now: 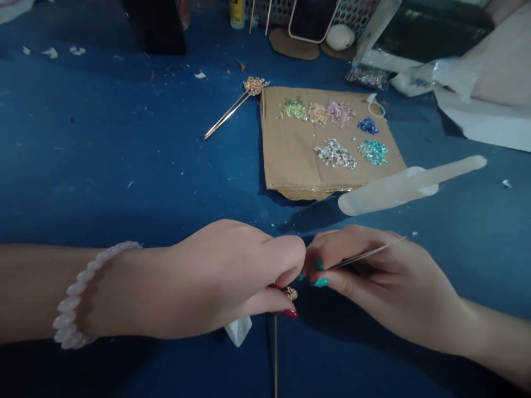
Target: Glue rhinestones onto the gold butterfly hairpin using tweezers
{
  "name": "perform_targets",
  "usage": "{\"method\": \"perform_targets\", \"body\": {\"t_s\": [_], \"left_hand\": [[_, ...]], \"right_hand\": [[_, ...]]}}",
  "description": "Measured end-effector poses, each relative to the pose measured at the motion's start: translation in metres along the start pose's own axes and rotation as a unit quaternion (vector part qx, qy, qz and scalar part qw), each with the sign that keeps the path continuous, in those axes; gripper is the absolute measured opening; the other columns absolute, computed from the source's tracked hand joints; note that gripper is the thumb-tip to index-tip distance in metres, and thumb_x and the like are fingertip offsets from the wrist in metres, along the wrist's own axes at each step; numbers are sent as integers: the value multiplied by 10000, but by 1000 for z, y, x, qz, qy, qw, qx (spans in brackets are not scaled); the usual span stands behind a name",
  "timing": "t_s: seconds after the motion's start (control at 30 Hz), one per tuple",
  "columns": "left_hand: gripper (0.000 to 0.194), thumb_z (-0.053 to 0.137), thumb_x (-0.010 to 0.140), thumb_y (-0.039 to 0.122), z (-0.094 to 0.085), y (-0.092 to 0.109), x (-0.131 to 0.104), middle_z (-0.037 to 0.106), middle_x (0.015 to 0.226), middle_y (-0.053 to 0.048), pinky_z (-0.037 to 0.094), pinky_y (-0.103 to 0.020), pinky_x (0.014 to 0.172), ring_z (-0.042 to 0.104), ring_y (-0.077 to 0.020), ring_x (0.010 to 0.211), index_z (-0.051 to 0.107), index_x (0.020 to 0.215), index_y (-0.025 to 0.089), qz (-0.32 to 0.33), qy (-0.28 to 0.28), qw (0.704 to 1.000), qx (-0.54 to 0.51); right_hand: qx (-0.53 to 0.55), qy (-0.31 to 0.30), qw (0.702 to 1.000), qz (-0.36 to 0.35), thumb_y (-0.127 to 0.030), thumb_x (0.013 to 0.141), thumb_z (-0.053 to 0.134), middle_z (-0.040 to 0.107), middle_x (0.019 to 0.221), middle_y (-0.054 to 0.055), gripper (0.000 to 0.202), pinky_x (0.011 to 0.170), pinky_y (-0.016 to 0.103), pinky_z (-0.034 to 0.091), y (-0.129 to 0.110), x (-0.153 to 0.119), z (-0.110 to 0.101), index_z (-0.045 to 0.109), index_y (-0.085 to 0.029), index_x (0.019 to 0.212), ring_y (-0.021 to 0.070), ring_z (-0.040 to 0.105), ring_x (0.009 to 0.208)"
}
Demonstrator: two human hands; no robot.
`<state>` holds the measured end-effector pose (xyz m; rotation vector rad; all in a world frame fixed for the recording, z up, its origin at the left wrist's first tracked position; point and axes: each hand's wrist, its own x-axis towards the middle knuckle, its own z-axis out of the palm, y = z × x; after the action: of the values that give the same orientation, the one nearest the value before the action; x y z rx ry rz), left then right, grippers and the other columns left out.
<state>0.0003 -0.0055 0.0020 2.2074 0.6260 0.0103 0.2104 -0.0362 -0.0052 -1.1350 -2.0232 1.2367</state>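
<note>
My left hand (232,276), with a pale bead bracelet at the wrist, pinches a gold hairpin (276,354). Its ornate head (290,293) peeks out between thumb and fingers, while the prong points down toward the bottom edge. Close beside it, my right hand (373,282) is closed on a thin rod-like tool (369,254). The tool's rear end, with a small pale tip, sticks up to the right; its working end is hidden by the fingers. A folded white tissue (239,330) shows beneath my left hand.
A cardboard piece (290,166) carries several piles of coloured chips (335,153). In front of it lies a white bottle with a long nozzle (385,193). Another gold hairpin (232,110) lies left of the cardboard. A phone (313,16) and plastic bags (440,74) are at the back.
</note>
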Motion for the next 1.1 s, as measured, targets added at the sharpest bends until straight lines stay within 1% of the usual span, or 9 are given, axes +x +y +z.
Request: {"method": "perform_targets", "body": {"t_s": [0.17, 0.27, 0.43, 0.57, 0.73, 0.83, 0.93, 1.03, 1.1], "left_hand": [[317, 651, 826, 246, -3, -1, 0, 482, 575, 84, 246, -185, 404, 426, -76, 458, 357, 715, 208, -19, -9, 999, -29], [323, 663, 815, 263, -4, -3, -1, 519, 603, 84, 260, -181, 410, 459, -75, 482, 360, 715, 208, -28, -13, 998, -63], [319, 652, 832, 254, -2, -7, -2, 578, 671, 77, 305, -183, 449, 522, -76, 542, 360, 714, 204, -2, -17, 993, -114], [328, 649, 831, 242, 1, -8, -3, 565, 680, 78, 317, -191, 467, 520, -66, 536, 350, 704, 202, 23, 15, 989, -143], [328, 634, 842, 262, 1, -9, -3, 552, 670, 71, 323, -199, 465, 504, -68, 519, 344, 699, 204, 41, 2, 988, -145], [344, 641, 843, 278, 2, -11, -3, 560, 677, 69, 313, -202, 462, 510, -71, 525, 337, 700, 205, 53, 20, 988, -146], [344, 637, 849, 280, 4, -12, -4, 575, 693, 65, 307, -206, 459, 511, -72, 526, 333, 705, 205, 62, 24, 987, -145], [340, 635, 851, 282, 4, -12, -4, 581, 694, 65, 321, -207, 470, 527, -76, 540, 336, 710, 206, 66, 26, 987, -143], [338, 635, 852, 276, 2, -11, -4, 587, 699, 62, 337, -209, 483, 547, -83, 561, 335, 714, 207, 63, 14, 988, -138]], "right_hand": [[63, 10, 998, 11, -218, 793, 668, 662, 744, -7, 86, 594, 229, 544, 2, -1, -4, 589, -237, 762, 142, 672, 674], [131, 1, 991, 38, -223, 773, 694, 675, 733, -6, 98, 604, 225, 552, 2, -2, -5, 596, -223, 767, 143, 682, 681], [203, -2, 978, 54, -217, 768, 702, 676, 722, -11, 110, 608, 225, 551, 1, -1, -4, 592, -212, 763, 129, 675, 674], [239, -6, 969, 68, -197, 761, 705, 683, 730, -1, 116, 619, 245, 559, 1, 0, -3, 589, -207, 764, 141, 683, 680], [257, -9, 964, 74, -192, 742, 719, 684, 721, 1, 138, 597, 237, 559, 0, 0, -4, 583, -205, 751, 138, 681, 664], [261, -6, 962, 78, -192, 747, 716, 689, 729, 3, 132, 607, 243, 563, 0, 0, -4, 584, -204, 751, 141, 685, 673], [277, -1, 958, 76, -162, 740, 719, 693, 721, -9, 139, 608, 220, 558, 0, -1, -4, 587, -205, 754, 122, 682, 660], [282, -14, 957, 70, -121, 738, 710, 692, 729, -11, 145, 617, 220, 552, 0, -2, -4, 595, -204, 764, 118, 677, 676], [285, -22, 956, 67, -103, 742, 701, 689, 738, -9, 146, 622, 228, 548, 1, -3, -4, 601, -204, 774, 120, 675, 687]]}}
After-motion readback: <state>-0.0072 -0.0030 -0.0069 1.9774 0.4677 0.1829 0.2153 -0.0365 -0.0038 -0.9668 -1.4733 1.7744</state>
